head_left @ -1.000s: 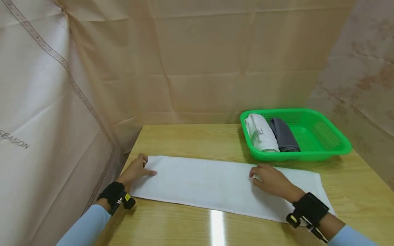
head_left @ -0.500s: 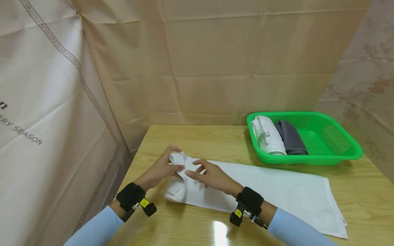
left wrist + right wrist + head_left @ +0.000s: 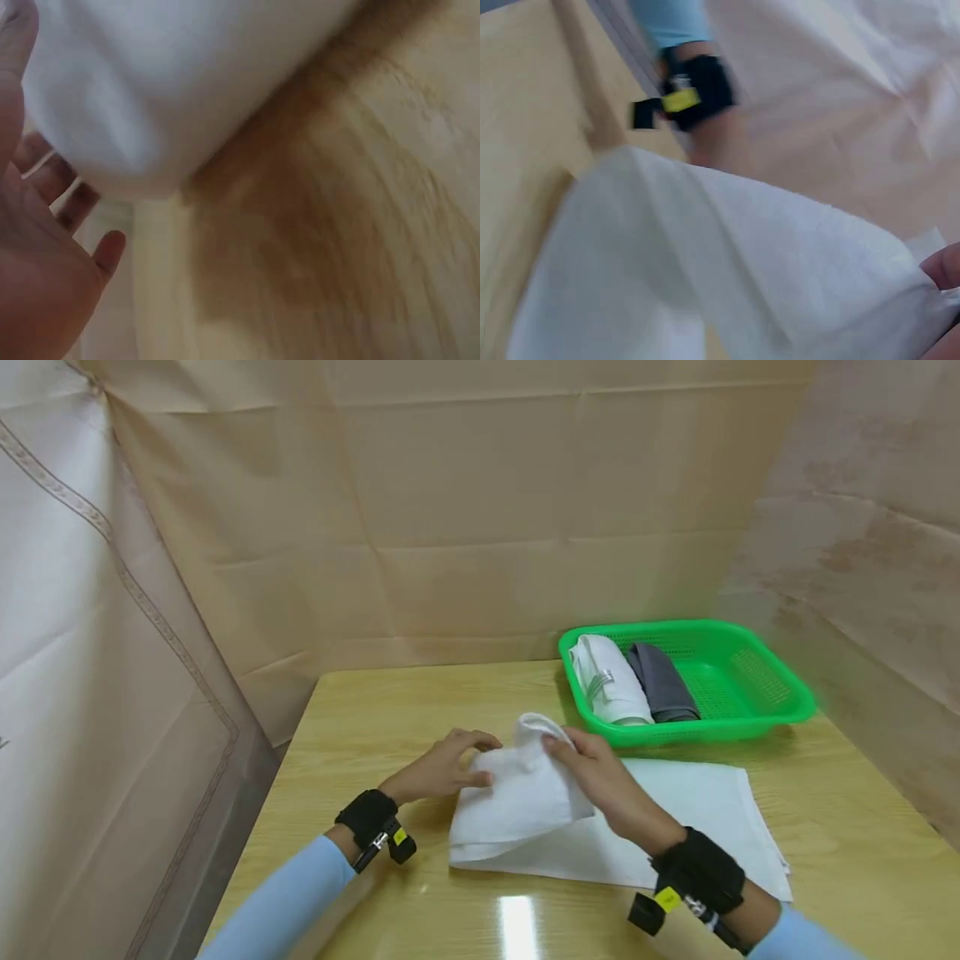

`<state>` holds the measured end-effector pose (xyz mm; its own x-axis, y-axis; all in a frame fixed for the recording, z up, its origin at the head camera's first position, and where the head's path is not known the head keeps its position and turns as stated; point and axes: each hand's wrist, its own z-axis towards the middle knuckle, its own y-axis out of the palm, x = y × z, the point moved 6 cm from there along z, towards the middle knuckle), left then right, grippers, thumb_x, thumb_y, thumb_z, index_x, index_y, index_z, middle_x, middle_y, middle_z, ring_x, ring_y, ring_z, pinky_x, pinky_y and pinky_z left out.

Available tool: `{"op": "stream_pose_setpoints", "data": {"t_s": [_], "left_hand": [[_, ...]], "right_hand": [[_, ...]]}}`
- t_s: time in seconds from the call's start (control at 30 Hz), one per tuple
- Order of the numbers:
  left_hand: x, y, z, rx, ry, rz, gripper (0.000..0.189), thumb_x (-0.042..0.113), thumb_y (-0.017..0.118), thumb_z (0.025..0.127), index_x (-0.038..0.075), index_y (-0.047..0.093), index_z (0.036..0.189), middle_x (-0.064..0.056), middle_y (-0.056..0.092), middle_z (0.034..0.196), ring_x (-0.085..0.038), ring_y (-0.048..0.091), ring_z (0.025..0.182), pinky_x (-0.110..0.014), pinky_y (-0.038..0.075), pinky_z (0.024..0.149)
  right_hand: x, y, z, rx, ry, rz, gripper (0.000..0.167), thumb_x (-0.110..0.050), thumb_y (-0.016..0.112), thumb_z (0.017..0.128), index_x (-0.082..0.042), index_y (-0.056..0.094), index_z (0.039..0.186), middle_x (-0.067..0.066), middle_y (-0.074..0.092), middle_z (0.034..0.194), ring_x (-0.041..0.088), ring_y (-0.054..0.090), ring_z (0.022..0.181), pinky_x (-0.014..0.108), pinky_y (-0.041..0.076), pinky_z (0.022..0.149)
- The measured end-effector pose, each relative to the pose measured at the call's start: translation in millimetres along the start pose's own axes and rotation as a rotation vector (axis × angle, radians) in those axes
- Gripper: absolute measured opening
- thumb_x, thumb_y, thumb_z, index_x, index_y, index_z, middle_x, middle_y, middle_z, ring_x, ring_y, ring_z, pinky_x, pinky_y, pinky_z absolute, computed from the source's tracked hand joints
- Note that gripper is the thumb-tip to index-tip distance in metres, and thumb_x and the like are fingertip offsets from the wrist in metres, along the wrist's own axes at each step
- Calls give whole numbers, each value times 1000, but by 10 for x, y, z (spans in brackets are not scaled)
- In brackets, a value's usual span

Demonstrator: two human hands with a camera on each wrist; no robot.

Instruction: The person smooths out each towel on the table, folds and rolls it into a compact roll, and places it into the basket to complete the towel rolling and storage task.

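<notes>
A white towel (image 3: 517, 797), folded into a long strip, lies across the table with its left part turned over to the right. My right hand (image 3: 611, 789) pinches the far corner of the raised flap between thumb and fingers. In the right wrist view the flap of the towel (image 3: 795, 255) hangs from the thumb (image 3: 943, 266) at the right edge. My left hand (image 3: 446, 768) is at the towel's left folded end, thumb and fingers spread. The left wrist view shows the fingers (image 3: 56, 176) extended beside the towel's fold (image 3: 150, 97).
A green plastic basket (image 3: 720, 727) stands at the back right of the wooden table (image 3: 382, 702). Inside it lie a rolled white towel (image 3: 611, 681) and a rolled dark grey towel (image 3: 663, 685). Fabric sheets (image 3: 450, 510) hang behind and at both sides.
The towel's left end was flat, then was lifted by my left hand and now lies folded over to the right. My right hand moved left, then took hold of the flap.
</notes>
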<state>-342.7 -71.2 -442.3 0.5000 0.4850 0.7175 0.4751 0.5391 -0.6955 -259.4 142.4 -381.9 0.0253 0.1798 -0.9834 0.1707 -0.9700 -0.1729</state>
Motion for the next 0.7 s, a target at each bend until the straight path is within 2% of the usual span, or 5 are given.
{"op": "stream_pose_setpoints", "data": {"t_s": [0.2,0.37,0.47,0.6,0.7], "left_hand": [[-105,285,158,-81,21,193,55,57,72,91,14,68,125,-1,61,122,-21,44,108,-42,34,90],[-184,373,168,-105,-35,138,42,57,69,94,20,63,112,5,58,100,-16,45,94,-38,33,88],[-174,402,156,-79,21,148,33,49,65,100,17,63,92,7,53,81,-14,39,80,-34,30,81],[-130,436,128,-47,86,161,33,44,64,102,16,59,83,6,49,74,-14,34,76,-32,27,78],[-137,454,91,-37,65,134,25,43,64,102,18,61,103,7,51,79,-11,39,77,-28,33,76]], "right_hand": [[220,-876,-222,84,61,-132,65,-46,43,110,9,44,146,10,65,98,17,64,81,36,55,70],[756,-1498,-184,130,171,-331,76,-49,35,111,12,27,155,22,60,111,23,62,86,39,54,69],[1076,-1703,-122,120,212,-492,76,-47,35,111,17,29,152,35,56,124,40,63,98,50,55,78],[1328,-1811,-68,99,129,-757,68,-39,41,112,23,40,142,44,50,134,60,52,119,66,47,92],[1364,-1842,-32,118,62,-871,53,-33,45,111,17,55,126,38,63,106,54,62,94,60,50,76]]}}
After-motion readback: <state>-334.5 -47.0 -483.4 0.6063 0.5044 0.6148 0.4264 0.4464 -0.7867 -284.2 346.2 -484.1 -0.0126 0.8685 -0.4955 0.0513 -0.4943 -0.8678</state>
